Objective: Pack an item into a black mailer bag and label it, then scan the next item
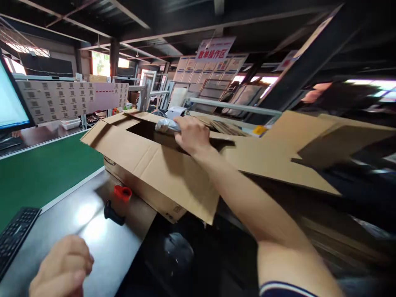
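Note:
My right hand (192, 134) reaches out over an open cardboard box (148, 165) and grips a silvery plastic-wrapped packet (166, 125) at the box's opening. The box's flaps stand spread, and it overhangs the edge of a dark grey table (102, 235). My left hand (63, 268) is low at the near left, fingers curled shut, holding nothing that I can see, hovering over the table next to a black keyboard (17, 235).
A red and black tape dispenser (117, 202) lies on the table by the box. A green conveyor belt (40, 169) runs on the left, with a monitor (10, 103) above it. More flat cardboard (293, 152) lies right. Boards with labels stand behind.

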Demonstrator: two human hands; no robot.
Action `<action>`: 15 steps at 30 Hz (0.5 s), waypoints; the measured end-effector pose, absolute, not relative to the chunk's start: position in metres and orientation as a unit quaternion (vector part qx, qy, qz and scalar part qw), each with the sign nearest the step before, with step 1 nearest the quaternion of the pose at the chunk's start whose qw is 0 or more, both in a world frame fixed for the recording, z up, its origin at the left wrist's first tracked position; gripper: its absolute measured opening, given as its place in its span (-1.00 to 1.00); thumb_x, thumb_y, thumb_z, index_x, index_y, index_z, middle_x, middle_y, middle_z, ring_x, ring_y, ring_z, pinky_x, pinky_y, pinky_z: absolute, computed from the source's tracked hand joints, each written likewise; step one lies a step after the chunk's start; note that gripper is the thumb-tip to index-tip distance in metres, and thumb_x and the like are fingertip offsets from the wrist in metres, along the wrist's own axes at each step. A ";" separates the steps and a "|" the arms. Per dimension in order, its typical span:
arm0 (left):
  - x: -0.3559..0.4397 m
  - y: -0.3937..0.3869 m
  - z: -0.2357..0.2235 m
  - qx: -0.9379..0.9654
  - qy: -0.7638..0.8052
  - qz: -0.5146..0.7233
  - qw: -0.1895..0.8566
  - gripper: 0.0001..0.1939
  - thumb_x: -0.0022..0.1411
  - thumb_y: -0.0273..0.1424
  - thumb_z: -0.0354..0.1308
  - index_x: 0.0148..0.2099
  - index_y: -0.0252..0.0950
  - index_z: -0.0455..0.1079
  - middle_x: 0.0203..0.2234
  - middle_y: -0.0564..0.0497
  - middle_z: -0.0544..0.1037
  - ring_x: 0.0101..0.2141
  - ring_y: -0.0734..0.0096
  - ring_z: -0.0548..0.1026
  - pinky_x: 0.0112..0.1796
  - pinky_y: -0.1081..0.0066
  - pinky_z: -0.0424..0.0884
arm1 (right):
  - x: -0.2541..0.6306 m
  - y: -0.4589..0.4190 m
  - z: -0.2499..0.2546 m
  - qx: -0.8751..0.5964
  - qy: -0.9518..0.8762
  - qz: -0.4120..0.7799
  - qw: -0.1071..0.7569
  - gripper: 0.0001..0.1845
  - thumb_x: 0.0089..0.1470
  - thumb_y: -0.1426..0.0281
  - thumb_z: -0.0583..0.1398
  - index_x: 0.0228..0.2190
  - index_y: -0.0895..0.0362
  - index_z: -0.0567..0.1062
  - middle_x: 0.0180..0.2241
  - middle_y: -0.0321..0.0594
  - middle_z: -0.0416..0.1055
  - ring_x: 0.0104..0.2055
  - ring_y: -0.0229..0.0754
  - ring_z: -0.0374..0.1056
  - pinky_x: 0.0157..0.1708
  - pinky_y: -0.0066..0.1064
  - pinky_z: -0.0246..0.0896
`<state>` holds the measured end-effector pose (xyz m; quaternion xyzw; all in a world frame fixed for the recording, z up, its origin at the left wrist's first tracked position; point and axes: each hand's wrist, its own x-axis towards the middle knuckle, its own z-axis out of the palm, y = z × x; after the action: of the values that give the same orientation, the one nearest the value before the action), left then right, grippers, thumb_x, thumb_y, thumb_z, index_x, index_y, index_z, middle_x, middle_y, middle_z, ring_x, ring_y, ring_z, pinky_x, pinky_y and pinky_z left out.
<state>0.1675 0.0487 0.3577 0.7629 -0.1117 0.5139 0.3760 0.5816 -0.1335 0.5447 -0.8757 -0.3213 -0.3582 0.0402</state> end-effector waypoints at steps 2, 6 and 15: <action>0.153 0.053 0.363 0.755 -0.087 0.492 0.424 -0.68 0.42 -0.37 0.18 0.15 -0.01 0.54 -0.34 0.00 0.72 -0.32 0.19 0.67 -0.31 0.20 0.65 | 0.533 -0.147 0.531 -0.762 -0.410 -0.496 0.074 -0.61 0.21 0.56 0.13 0.02 0.11 0.55 0.01 -0.01 0.58 0.09 0.01 0.44 0.06 -0.16 0.34; 0.162 0.070 0.369 0.636 0.067 0.359 0.680 -0.49 0.29 -0.09 0.35 0.22 -0.11 0.48 0.13 -0.17 0.63 0.06 0.03 0.63 -0.10 0.16 0.68 | 0.447 -0.142 0.458 -0.540 -0.608 -0.563 0.150 -0.64 0.24 0.57 0.22 -0.08 -0.14 0.56 -0.04 -0.32 0.63 0.08 -0.16 0.49 0.26 -0.15 0.31; 0.109 0.098 0.287 0.105 0.376 0.459 0.798 -0.76 0.26 -0.55 0.35 -0.03 -0.33 0.49 -0.36 0.01 0.66 -0.43 0.43 0.59 -0.26 0.42 0.62 | 0.300 -0.038 0.267 -0.656 -0.528 0.085 0.532 -0.73 -0.01 0.16 0.39 -0.23 -0.10 0.59 0.16 -0.15 0.53 0.36 0.12 0.34 0.48 0.23 0.02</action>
<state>0.1088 0.0979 0.2872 0.1050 0.3758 0.4595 0.7979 0.3005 -0.0382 0.2671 -0.6561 -0.5282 0.0852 0.5322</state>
